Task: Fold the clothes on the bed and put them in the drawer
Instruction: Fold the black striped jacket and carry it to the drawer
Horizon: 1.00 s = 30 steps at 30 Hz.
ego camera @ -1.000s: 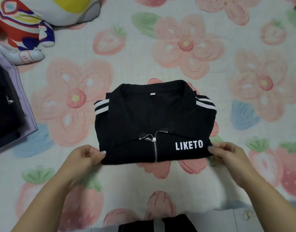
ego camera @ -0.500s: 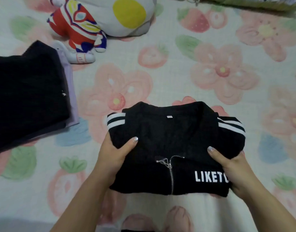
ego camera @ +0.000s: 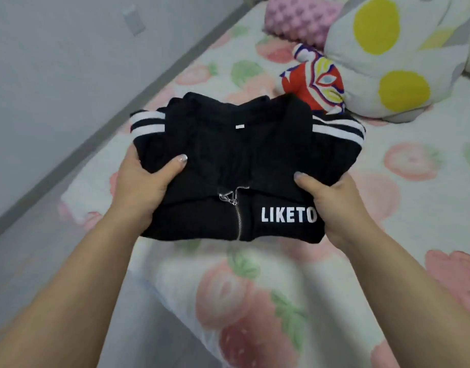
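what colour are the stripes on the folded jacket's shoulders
White, two on each shoulder of the black jacket, clearest in the head view.

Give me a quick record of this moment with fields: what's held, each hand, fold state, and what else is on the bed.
item held: black zip jacket, white LIKETO print, white shoulder stripes
fold state: folded compact, zipper facing up
left hand: grips the jacket's left edge, thumb on top
right hand: grips its right edge, thumb on top
bed: strawberry-and-flower sheet under the jacket
also on bed: colourful plush toy, white cushion with yellow spots, pink pillow
drawer: not in view
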### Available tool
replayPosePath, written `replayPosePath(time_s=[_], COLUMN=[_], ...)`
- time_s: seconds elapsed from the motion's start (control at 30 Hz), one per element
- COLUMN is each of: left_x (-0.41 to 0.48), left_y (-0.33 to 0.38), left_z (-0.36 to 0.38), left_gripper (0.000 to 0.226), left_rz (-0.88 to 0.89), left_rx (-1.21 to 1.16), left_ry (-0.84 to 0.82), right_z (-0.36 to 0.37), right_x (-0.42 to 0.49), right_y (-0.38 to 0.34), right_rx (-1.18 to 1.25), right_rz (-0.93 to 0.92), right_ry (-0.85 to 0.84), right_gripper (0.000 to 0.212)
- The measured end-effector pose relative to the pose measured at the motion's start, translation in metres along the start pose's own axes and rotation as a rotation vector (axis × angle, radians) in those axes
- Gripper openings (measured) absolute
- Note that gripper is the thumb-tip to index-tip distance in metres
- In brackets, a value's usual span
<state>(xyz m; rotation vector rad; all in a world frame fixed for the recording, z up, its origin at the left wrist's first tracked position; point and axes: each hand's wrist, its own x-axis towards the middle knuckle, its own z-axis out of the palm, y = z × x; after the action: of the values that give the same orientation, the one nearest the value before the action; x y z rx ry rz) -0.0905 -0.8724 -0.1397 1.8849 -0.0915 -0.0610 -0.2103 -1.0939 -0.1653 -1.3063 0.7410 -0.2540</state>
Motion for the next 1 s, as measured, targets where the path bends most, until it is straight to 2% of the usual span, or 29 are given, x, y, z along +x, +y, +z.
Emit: replayPosePath(time_s=[0.1, 0.17, 0.2, 0.27, 0.3, 0.33, 0.4, 0.43, 0.53, 0.63, 0.73, 0.8, 0.87, 0.93, 1.0], left_x=[0.062, 0.097, 0.108, 0.116, 0.115, 0.114, 0.114, 0.115, 0.112, 0.106, 0.108, 0.111, 0.116, 0.124, 0.133], left_y=[-0.001, -0.022, -0.036, -0.061, -0.069, -0.073, -0.079, -0.081, -0.101, -0.129, -0.140, -0.133, -0.120, -0.112, -0.112], left_z=[-0.016, -0.015, -0.012, -0.002, 0.005, 0.014, 0.034, 0.044, 0.069, 0.080, 0.085, 0.083, 0.072, 0.054, 0.034], left_gripper=[0.041, 0.055, 0.067, 0.089, 0.094, 0.096, 0.094, 0.092, 0.094, 0.095, 0.093, 0.094, 0.100, 0.112, 0.121], left_rz=[0.050, 0.001, -0.078, -0.287, -0.318, -0.286, -0.182, -0.164, -0.143, -0.034, -0.043, -0.063, -0.132, -0.228, -0.353], left_rx=[0.015, 0.124, 0.238, 0.552, 0.663, 0.718, 0.734, 0.729, 0.829, 0.892, 0.918, 0.925, 0.742, 0.414, 0.364], left_ry=[0.045, -0.004, -0.045, -0.096, -0.095, -0.091, -0.108, -0.128, -0.139, -0.029, -0.020, -0.061, -0.089, 0.021, 0.097], right_z=[0.037, 0.052, 0.057, 0.059, 0.059, 0.063, 0.081, 0.093, 0.119, 0.122, 0.126, 0.126, 0.119, 0.103, 0.080], right_x=[0.042, 0.066, 0.076, 0.088, 0.090, 0.090, 0.093, 0.097, 0.113, 0.123, 0.129, 0.129, 0.122, 0.116, 0.115], right_y=[-0.022, -0.019, -0.013, 0.002, 0.008, 0.012, 0.021, 0.026, 0.056, 0.095, 0.109, 0.099, 0.082, 0.068, 0.061], right_rx=[0.035, -0.026, -0.079, -0.289, -0.470, -0.639, -0.848, -0.913, -1.120, -1.252, -1.282, -1.273, -1.110, -0.809, -0.565], right_rz=[-0.070, -0.039, 0.027, 0.193, 0.190, 0.095, -0.221, -0.302, -0.214, -0.272, -0.299, -0.288, -0.290, -0.244, 0.065], right_ry=[-0.045, -0.012, 0.021, 0.124, 0.179, 0.222, 0.215, 0.163, -0.010, 0.042, 0.076, 0.032, 0.018, 0.226, 0.460], right_gripper=[0.028, 0.032, 0.039, 0.073, 0.088, 0.093, 0.081, 0.074, 0.063, 0.061, 0.061, 0.063, 0.072, 0.090, 0.105])
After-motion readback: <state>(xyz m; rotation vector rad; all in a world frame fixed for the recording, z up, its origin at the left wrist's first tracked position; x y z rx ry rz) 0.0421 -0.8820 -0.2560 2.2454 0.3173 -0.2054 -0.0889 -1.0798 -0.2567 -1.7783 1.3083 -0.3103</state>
